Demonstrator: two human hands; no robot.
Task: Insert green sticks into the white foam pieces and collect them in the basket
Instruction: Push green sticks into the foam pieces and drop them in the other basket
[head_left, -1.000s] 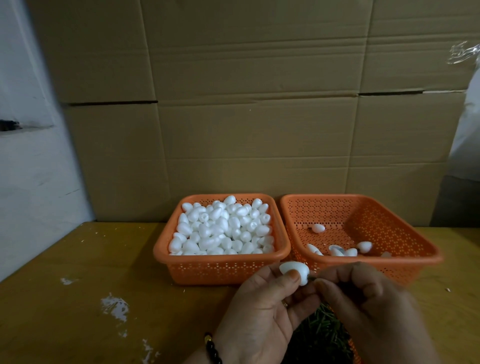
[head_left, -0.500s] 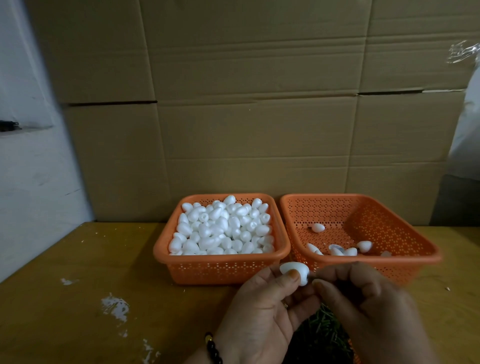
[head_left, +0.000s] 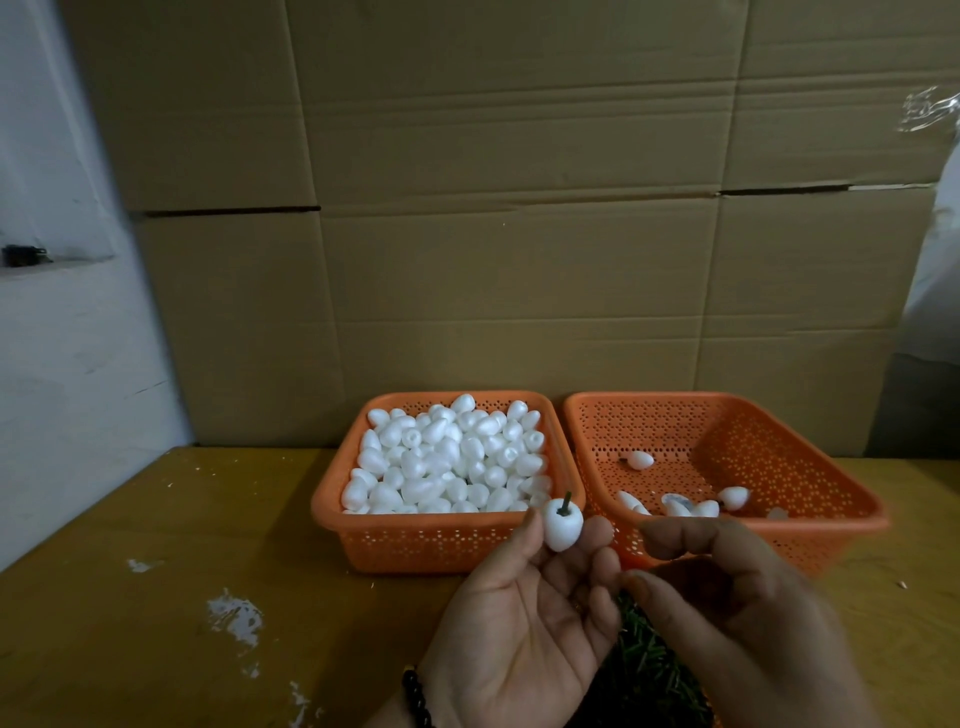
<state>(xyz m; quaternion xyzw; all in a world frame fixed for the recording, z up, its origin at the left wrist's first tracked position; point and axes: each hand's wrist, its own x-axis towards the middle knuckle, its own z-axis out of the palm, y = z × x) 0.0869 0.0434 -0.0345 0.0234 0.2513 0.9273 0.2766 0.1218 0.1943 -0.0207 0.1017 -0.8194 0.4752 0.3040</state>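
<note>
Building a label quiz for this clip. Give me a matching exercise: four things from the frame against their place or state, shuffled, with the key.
Things
1. left basket
2. right basket
3. foam piece with stick
4. pile of green sticks

States
A. pinched in the left hand, stick pointing up
B. lies below the hands, partly hidden by the right hand
C. heaped with plain white foam pieces
D. holds only a few finished pieces

Pairs: 1-C, 2-D, 3-A, 4-B
</note>
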